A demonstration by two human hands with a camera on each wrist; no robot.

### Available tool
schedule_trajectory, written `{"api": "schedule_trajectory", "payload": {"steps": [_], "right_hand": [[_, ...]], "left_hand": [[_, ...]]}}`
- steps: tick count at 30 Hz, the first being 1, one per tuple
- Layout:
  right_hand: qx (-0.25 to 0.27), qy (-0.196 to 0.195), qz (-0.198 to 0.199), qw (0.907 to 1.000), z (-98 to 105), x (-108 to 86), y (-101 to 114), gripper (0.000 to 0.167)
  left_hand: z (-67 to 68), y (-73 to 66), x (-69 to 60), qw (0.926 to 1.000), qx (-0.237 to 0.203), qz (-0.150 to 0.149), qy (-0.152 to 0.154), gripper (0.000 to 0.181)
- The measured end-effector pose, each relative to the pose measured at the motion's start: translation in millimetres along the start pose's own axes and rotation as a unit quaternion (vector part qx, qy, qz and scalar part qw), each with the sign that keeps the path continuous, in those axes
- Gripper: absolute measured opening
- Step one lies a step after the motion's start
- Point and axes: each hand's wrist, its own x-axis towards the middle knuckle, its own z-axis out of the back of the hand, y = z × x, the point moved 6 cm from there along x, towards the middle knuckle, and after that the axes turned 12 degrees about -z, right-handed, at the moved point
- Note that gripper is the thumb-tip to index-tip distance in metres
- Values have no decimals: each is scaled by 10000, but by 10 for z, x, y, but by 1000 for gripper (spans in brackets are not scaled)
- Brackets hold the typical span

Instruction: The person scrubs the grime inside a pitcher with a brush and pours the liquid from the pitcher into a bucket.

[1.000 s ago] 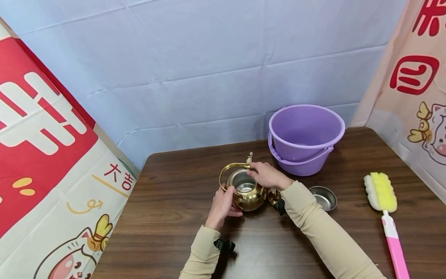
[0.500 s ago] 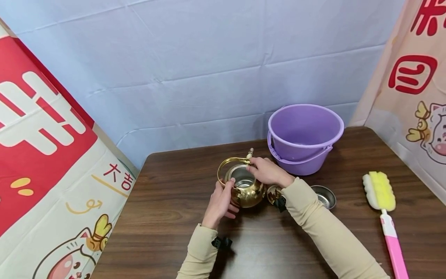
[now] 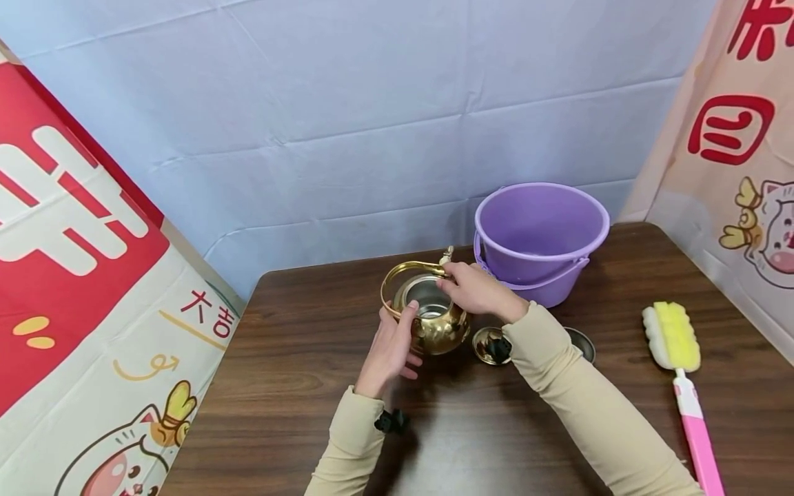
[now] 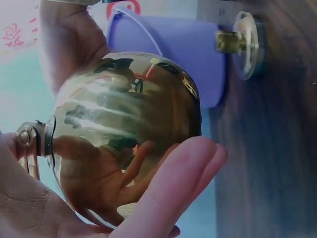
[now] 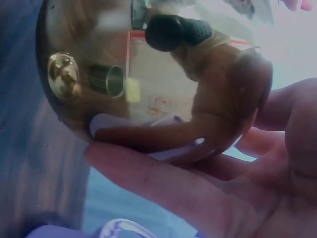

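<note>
A shiny gold teapot (image 3: pixel 442 332) without its lid is held up off the table between both hands, its steel-lined mouth facing up. The left hand (image 3: pixel 389 344) grips its left side, thumb by the rim near the handle's base and fingers along the lower body. On the other side the right hand (image 3: pixel 480 293) holds the pot near the spout, its fingers along the body in the right wrist view. The arched gold handle (image 3: pixel 387 284) stands over the mouth. The pot's gold lid (image 4: pixel 247 44) lies knob up on the table, partly behind the right wrist strap.
A purple bucket (image 3: pixel 542 269) stands at the back, just beyond the right hand. A steel strainer bowl (image 3: pixel 583 346) sits partly behind the right sleeve. Farther right lies a sponge brush (image 3: pixel 673 337) with a pink handle. Cloth hangs behind the wooden table (image 3: pixel 298 386).
Both hands have moved the teapot away from the person and slightly left. More of the lid on the table shows now, while the right sleeve covers more of the strainer bowl.
</note>
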Motion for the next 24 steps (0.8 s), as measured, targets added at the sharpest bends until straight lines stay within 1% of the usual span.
{"api": "schedule_trajectory", "payload": {"steps": [3,7,12,15,21,23,24], "right_hand": [[32,-62,-18,10000,89,-9,35,20],[69,-164,-62,9998,210,-32,70,20],[5,-385,32,9993,359,-49,106,19],[18,-420,51,9991,435,-54,116,19],[20,-493,-110,9987,568,-67,103,22],[55,-526,-182,9984,608,-74,95,22],[106,-512,-216,9984,624,-78,94,22]], "left_hand": [[18,-86,14,9999,-43,-87,34,89],[46,-210,28,9996,-125,-220,112,90],[72,-358,72,9992,-117,-304,224,79],[82,-440,106,9988,-108,-357,315,72],[89,-593,166,9973,-107,-579,442,62],[93,-638,180,9968,-102,-643,456,62],[96,-657,188,9968,-103,-661,448,64]]}}
